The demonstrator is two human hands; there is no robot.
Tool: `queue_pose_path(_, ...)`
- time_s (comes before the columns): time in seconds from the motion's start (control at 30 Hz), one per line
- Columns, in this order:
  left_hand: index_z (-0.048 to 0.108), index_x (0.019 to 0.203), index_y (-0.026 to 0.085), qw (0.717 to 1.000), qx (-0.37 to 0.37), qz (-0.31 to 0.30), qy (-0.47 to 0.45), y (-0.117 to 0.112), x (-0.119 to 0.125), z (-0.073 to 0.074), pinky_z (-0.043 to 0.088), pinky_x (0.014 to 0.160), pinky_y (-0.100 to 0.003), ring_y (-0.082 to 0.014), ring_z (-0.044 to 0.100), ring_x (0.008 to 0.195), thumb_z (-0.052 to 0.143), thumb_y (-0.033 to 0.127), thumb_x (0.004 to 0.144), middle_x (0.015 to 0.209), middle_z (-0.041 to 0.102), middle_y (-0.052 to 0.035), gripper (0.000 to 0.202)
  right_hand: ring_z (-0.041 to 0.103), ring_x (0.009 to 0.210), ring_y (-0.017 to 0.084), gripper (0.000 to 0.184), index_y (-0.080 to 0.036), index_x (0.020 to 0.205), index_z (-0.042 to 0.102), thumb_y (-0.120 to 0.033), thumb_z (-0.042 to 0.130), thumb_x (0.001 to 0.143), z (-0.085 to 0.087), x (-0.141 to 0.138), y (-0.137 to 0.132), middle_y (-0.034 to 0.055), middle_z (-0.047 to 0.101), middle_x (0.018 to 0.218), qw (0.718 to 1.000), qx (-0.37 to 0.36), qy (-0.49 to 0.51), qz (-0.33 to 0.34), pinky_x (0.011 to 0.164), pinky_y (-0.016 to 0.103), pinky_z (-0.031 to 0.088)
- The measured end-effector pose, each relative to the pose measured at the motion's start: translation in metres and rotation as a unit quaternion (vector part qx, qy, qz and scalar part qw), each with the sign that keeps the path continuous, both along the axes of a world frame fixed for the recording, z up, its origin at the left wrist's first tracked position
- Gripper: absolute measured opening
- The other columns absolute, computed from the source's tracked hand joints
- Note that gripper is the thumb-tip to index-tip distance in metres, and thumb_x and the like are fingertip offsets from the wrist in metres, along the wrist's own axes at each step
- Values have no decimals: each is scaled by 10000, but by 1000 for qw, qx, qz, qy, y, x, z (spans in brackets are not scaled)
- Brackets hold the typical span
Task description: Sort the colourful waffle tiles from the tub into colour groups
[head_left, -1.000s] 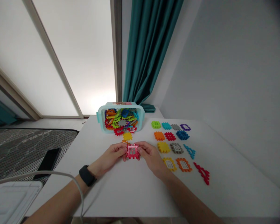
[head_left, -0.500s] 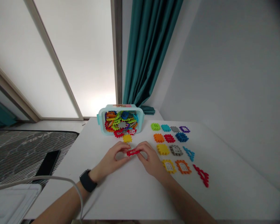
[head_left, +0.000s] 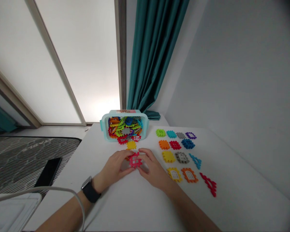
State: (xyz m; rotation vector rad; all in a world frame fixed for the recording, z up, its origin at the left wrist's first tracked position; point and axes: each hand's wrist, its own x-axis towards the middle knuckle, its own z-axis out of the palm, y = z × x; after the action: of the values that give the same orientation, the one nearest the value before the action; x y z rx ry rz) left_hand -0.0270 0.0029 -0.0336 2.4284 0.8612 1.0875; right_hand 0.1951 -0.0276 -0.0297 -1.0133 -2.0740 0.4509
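Note:
Between my hands is a red plastic interlocking piece with a window-like lattice, held upright and slightly tilted. My left hand grips its left side, and my right hand pinches its right side. Something grey shows behind it, partly hidden by my fingers; I cannot tell if it is a separate piece. Just beyond my fingertips lies a yellow interlocking piece. A red window piece and a red notched piece rest at the front of a pale teal plastic box packed with colourful pieces.
Several coloured pieces, including an orange window frame, lie in rows on the white table to my right. A black phone lies on a striped mat to the left. A white cable crosses my left forearm.
The red piece has turned from edge-on to face-on between my hands, and both hands have shifted slightly around it. The view has tilted a little.

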Motion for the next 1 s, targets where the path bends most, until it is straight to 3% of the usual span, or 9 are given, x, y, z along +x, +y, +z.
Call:
queue_pose_path(0.13, 529, 1247, 212, 995, 89, 7, 42, 0, -3, 4, 544, 929, -414, -245, 678, 1068, 683, 381, 899, 1179, 704, -120, 416, 489, 1320, 249, 374, -248, 1220, 562, -151, 645, 868, 4, 1, -1, 109, 526, 1395, 1000, 4, -25, 13, 1111, 458, 453)
queue_pose_path(0.4, 521, 1244, 209, 983, 167, -12, 77, 2, 3, -2, 550, 890, -406, -245, 684, 1052, 650, 417, 923, 1179, 697, -134, 404, 561, 1229, 275, 365, -247, 1224, 597, -147, 665, 879, 9, 8, -1, 108, 629, 1304, 993, 73, -93, 14, 1040, 507, 496)
queue_pose_path(0.57, 545, 1215, 204, 981, 176, -13, 81, 2, 16, 5, 542, 864, -385, -243, 670, 1046, 649, 414, 926, 1143, 698, -121, 372, 597, 1169, 294, 368, -234, 1245, 615, -194, 682, 885, 20, 23, -3, 121, 670, 1253, 980, 132, -150, 0, 988, 515, 520)
queue_pose_path(0.87, 603, 1119, 206, 980, 169, -35, 97, 14, 72, 9, 517, 823, -392, -252, 669, 980, 655, 462, 910, 1116, 699, -106, 334, 619, 1133, 295, 347, -190, 1218, 627, -140, 635, 875, 25, 73, -6, 142, 671, 1274, 959, 171, -224, -38, 986, 498, 521)
queue_pose_path(1.0, 575, 1185, 208, 989, 116, -51, 81, 28, 106, 17, 493, 929, -424, -270, 626, 1105, 677, 440, 899, 1212, 664, -105, 382, 616, 1123, 300, 352, -193, 1187, 644, -131, 644, 841, 28, 111, 6, 132, 686, 1245, 954, 166, -243, -63, 997, 507, 508)
